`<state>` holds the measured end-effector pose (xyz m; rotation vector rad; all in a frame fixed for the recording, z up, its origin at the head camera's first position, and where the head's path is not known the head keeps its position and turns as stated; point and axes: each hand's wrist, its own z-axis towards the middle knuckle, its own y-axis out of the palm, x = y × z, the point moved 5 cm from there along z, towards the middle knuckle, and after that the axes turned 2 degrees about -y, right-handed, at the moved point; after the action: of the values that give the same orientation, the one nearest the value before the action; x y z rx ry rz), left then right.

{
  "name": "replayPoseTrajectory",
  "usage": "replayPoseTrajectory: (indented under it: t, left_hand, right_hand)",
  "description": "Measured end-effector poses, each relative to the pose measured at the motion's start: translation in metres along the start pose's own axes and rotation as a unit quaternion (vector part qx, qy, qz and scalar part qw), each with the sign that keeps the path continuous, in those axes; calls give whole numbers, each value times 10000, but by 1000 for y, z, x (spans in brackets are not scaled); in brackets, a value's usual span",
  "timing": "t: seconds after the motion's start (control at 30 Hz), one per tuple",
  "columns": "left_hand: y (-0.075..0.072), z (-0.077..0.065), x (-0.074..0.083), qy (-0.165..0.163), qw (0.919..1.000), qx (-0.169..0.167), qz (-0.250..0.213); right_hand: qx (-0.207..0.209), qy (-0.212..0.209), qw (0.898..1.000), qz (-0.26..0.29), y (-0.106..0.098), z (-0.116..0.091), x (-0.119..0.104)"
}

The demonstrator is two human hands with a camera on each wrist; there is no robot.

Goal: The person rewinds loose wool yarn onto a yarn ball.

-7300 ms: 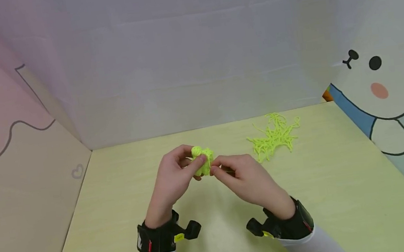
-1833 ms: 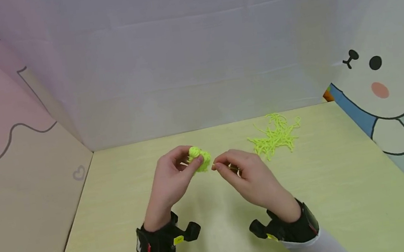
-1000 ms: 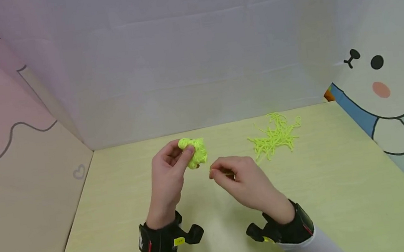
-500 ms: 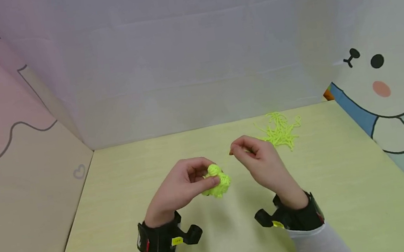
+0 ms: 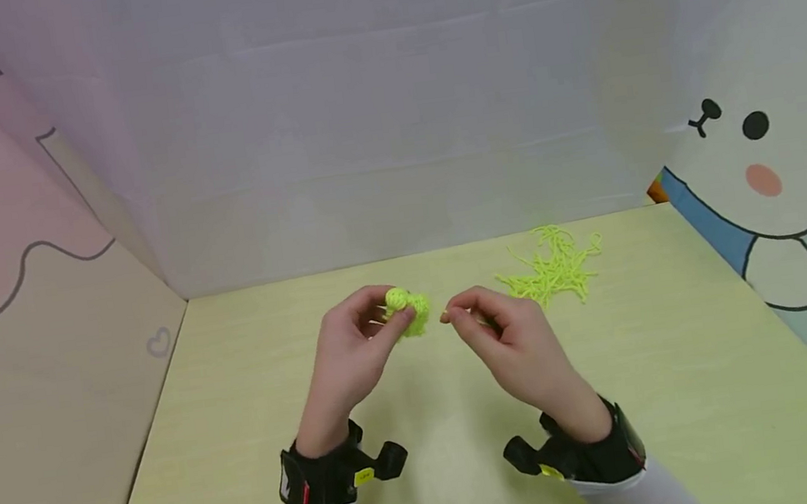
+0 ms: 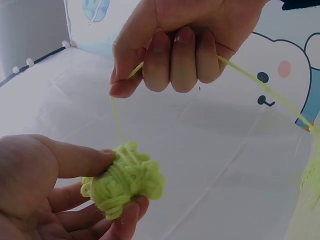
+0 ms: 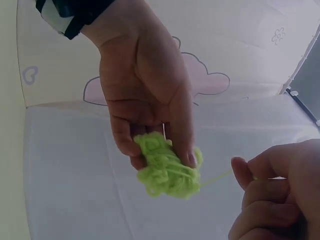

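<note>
My left hand (image 5: 355,346) grips a small ball of neon-yellow yarn (image 5: 419,317) between thumb and fingers, above the table. In the left wrist view the wound ball (image 6: 125,180) shows loose loops bulging at its sides. To its right, my right hand (image 5: 512,335) pinches the yarn strand (image 6: 116,120) between thumb and forefinger, a short way off the ball. The strand runs taut from the ball to the fingertips, passes through the curled fingers and leaves past the little finger. From the right wrist view, the same strand (image 7: 216,178) spans the gap between ball and right hand.
A loose, tangled heap of the same yarn (image 5: 553,271) lies at the back right of the pale yellow table (image 5: 692,385). A whitish cloth wall (image 5: 389,136) stands behind, with printed cartoon panels on both sides. Each wrist wears a black camera strap.
Over the last second the left hand dips with the ball, then rises again, turning it. The right hand swings up and right, then comes back toward the ball, still pinching the strand.
</note>
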<state>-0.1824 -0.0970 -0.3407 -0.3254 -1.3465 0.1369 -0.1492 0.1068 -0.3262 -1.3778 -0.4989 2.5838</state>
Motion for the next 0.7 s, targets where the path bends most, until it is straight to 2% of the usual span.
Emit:
replayPoseTrajectory:
  t: [0.17, 0.3, 0.43, 0.53, 0.7]
  left_hand:
    - [-4, 2, 0, 55, 9954, 638, -710]
    - [-6, 2, -1, 59, 9890, 841, -1214]
    - [-6, 1, 0, 48, 9819, 807, -1711]
    - [-5, 0, 2, 68, 9747, 661, -2136]
    - [-5, -2, 2, -5, 9660, 422, -2551]
  right_hand:
    - [-507, -171, 9985, -110, 20, -1, -3]
    - [-765, -164, 9968, -163, 32, -2, -2]
    - [-878, -96, 9959, -175, 37, -2, -1]
    - [-955, -46, 9953, -139, 40, -2, 0]
    - [-1229, 157, 9923, -2, 45, -1, 6]
